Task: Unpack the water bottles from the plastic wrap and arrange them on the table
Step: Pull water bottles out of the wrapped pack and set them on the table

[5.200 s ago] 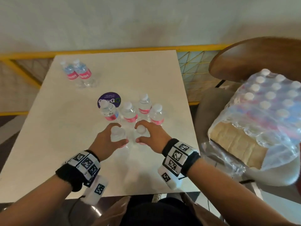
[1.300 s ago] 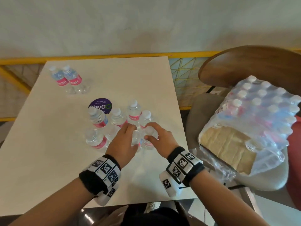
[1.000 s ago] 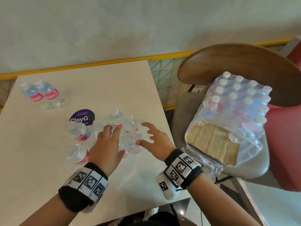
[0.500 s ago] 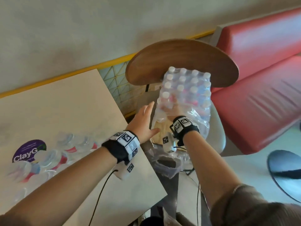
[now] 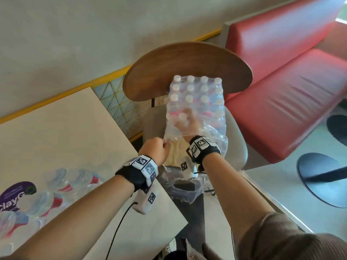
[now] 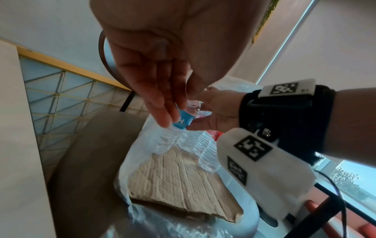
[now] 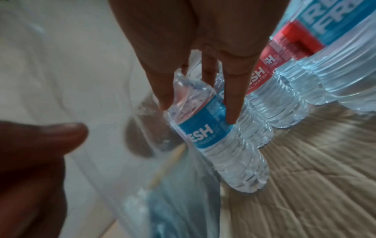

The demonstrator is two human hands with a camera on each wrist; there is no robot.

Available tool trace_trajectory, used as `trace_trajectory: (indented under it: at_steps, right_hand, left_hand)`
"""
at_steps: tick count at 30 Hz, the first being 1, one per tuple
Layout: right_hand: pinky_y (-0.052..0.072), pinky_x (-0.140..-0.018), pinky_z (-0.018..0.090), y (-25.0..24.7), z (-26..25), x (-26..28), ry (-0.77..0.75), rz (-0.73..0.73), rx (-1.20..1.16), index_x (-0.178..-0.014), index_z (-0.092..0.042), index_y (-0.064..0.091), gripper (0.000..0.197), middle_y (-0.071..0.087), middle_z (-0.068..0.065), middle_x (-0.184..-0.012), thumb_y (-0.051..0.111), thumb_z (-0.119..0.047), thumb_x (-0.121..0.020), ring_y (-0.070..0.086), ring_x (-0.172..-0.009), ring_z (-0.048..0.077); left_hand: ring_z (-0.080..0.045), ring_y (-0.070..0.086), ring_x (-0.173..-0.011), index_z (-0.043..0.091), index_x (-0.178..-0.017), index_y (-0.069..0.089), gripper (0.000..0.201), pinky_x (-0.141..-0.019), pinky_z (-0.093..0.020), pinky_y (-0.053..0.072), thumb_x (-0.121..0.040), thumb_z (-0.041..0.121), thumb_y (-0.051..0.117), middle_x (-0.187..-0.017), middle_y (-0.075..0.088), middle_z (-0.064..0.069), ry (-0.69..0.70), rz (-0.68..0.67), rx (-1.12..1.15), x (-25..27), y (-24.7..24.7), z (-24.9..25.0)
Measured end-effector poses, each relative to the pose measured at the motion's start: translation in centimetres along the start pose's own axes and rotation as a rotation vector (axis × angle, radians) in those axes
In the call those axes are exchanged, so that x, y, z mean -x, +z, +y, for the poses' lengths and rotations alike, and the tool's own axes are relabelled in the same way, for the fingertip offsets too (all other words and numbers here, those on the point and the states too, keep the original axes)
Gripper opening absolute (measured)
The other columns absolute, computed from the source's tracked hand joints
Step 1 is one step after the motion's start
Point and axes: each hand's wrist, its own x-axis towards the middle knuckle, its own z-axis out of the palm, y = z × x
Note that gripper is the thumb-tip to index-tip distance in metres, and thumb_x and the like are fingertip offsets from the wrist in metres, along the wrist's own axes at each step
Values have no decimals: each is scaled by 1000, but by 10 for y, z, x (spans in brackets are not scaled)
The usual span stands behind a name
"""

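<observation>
now the right hand, inside the plastic wrap on the chair, grips a blue-label bottle; the left hand pinches the wrap's edge; next, lift it clear.

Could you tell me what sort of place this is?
Probably a café or fast-food dining area: a red padded bench along the wall, a wooden-backed chair, and a small table carrying a round branded sticker.

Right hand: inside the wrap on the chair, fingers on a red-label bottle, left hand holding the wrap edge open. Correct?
Wrong on the label colour. In the right wrist view the right hand's fingers are on a blue-label bottle; the red-label ones stand behind it. The rest holds: the head view shows the left hand pinching the plastic wrap's edge, on the chair.
</observation>
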Motion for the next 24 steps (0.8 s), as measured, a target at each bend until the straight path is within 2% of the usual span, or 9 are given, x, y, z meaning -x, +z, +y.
trace_trajectory:
  at_steps: [2, 3, 5, 7, 10, 13, 17, 21, 24]
  right_hand:
    - [47, -67, 15, -11, 1, 22, 26, -46, -26, -122, -6, 58, 31, 56, -9, -91, 55, -16, -94, 54, -85, 14]
    - [44, -75, 20, -14, -2, 35, 59, -6, 75, -129, -12, 49, 37, 50, -6, -101, 56, -20, -93, 50, -99, 14]
    - [39, -85, 24, -25, 9, 45, -30, 64, 260, -128, -19, 45, 44, 46, -5, -107, 64, -26, -88, 50, -111, 14]
    - [38, -85, 23, -31, 8, 64, -57, 76, 314, -127, -17, 51, 48, 48, -7, -106, 68, -29, -84, 51, -105, 11]
    - [47, -90, 28, -41, 20, 71, -60, -1, 307, -127, -15, 53, 52, 56, -8, -111, 72, -29, -80, 55, -105, 12]
    - [45, -102, 38, -54, 28, 71, 107, -51, 235, -135, -13, 46, 55, 55, 2, -128, 64, -14, -83, 52, -121, 22]
    - [44, -95, 34, -63, 35, 55, 227, 126, 403, -130, 1, 47, 42, 54, 17, -126, 52, -16, -92, 52, -119, 31]
    - [39, -105, 39, -51, 35, 43, 267, 249, 560, -135, -6, 46, 52, 50, 13, -134, 43, -38, -94, 47, -124, 29]
    - [38, -105, 35, -48, 28, 29, 262, 286, 537, -137, -8, 42, 43, 45, 11, -141, 41, -27, -98, 43, -130, 29]
  left_hand:
    - [-31, 65, -82, 17, -73, 60, 31, -67, -31, 48, -94, 36, 47, -81, 67, -10, 20, -41, 28, 2, 5, 5]
    - [-29, 65, -91, 17, -91, 63, 21, -75, -31, 50, -91, 35, 53, -95, 68, -10, 28, -44, 59, 2, 7, 8]
    - [-26, 59, -112, 16, -124, 52, 46, -90, -31, 46, -83, 30, 67, -124, 59, -8, 54, -53, 112, -1, 13, 14]
    - [-25, 54, -120, 18, -136, 39, 72, -94, -30, 45, -75, 25, 76, -137, 45, -7, 103, -83, 159, -5, 19, 21]
    - [-22, 54, -118, 17, -136, 40, 78, -95, -28, 44, -70, 18, 81, -132, 53, -5, 156, -116, 297, -6, 26, 32]
    - [-23, 59, -110, 11, -128, 47, 66, -87, -24, 43, -70, 11, 79, -119, 61, -7, 146, -78, 308, -4, 27, 36]
    - [-22, 59, -104, 14, -123, 48, 57, -84, -23, 41, -74, 13, 76, -114, 62, -6, 160, -23, 324, -3, 22, 33]
    - [-17, 57, -105, 16, -128, 45, 65, -82, -20, 39, -73, 17, 80, -117, 60, -2, 133, -12, 353, -6, 22, 28]
    - [-16, 58, -102, 16, -127, 44, 64, -80, -22, 40, -73, 19, 79, -114, 60, -1, 112, -21, 354, -8, 25, 23]
